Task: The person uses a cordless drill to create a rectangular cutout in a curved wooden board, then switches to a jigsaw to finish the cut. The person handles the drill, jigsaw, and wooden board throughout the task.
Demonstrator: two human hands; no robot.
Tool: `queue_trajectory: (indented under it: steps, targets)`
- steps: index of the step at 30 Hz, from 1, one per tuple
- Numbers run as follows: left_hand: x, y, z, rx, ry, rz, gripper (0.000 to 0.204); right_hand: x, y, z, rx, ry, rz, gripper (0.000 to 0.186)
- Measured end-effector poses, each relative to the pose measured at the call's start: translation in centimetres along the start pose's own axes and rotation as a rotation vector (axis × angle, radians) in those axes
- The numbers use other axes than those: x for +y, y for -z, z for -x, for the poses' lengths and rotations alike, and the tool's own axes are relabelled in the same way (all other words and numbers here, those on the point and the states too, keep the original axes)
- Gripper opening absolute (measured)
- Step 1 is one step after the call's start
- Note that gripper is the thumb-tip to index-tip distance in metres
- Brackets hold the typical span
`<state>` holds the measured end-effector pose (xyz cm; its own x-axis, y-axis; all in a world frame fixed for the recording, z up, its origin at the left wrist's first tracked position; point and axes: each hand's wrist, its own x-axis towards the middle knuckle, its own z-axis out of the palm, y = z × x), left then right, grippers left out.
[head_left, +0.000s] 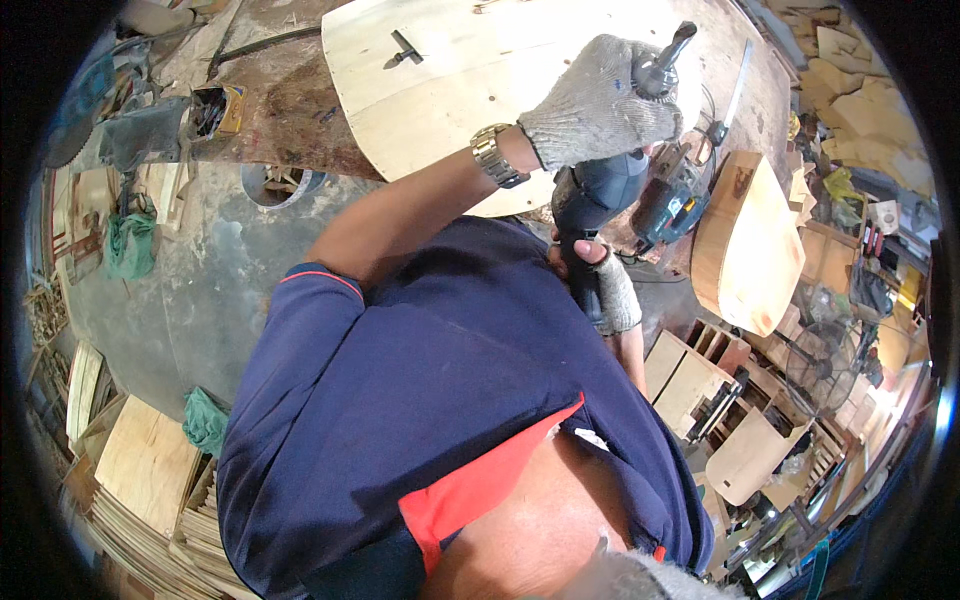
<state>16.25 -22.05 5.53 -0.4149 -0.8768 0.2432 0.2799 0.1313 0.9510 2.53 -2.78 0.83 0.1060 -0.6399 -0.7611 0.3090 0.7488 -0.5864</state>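
My left hand (610,110), in a grey knit glove, is closed around the chuck end of a dark power drill (600,185), near its metal bit (675,45). Below it my right hand (610,285), gloved with bare fingertips, grips the drill's handle, close against my body. The drill is held over the edge of a pale plywood panel (430,110), on which lies a small black fitting (405,50). Right of the drill sit a green-and-black power tool (665,210) and a long metal bar (740,90) with a dark end.
A curved wooden piece (750,240) stands at the right. A stained bench (280,120) with a small box (215,110) extends left, above a grey floor (160,290). Stacked boards (140,470), green cloths (205,420), a fan (820,365) and wooden offcuts surround me.
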Motion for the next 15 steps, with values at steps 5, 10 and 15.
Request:
queue_trajectory:
  steps: [5,10,15]
  targets:
    - [0.1,-0.2,0.3,-0.009,0.060,-0.080,0.017,-0.2,0.9,0.1,-0.073,-0.038,-0.002,0.050]
    - [0.1,-0.3,0.7,0.029,0.107,0.004,0.017,-1.0,1.2,-0.2,-0.058,-0.046,-0.001,0.048]
    - [0.3,-0.3,1.2,0.047,0.151,0.087,0.018,-1.6,1.8,-1.0,-0.188,-0.052,0.039,0.050]
